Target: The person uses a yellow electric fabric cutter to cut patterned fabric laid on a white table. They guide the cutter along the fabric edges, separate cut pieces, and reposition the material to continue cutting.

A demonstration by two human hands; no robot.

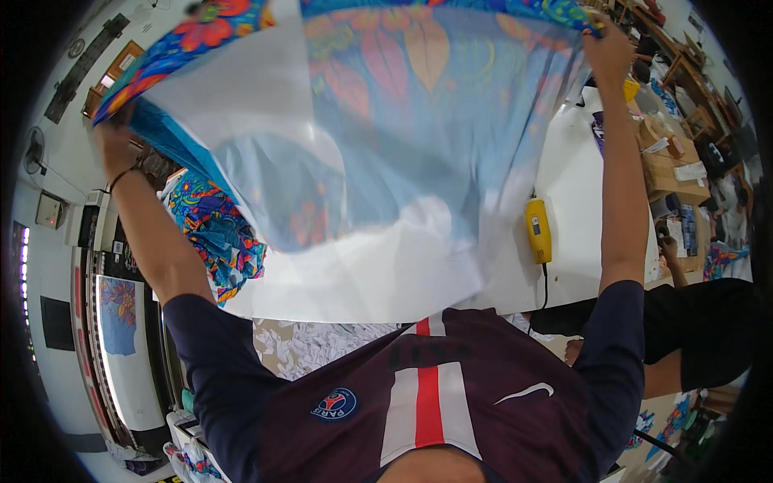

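Both raised arms hold a large floral fabric (435, 137) stretched above the white tabletop (346, 286), its pale reverse side facing the camera and its lower edge blurred. The left hand (115, 135) grips one brightly printed edge, the right hand (609, 55) the opposite corner. A rumpled patterned cloth pile (211, 233) lies on the tabletop's left side; a yellow corded tool (536, 229) rests toward the right. White scraps (322, 348) litter the floor near the wearer, and another person's bent leg in black shorts (717, 330) shows at right.
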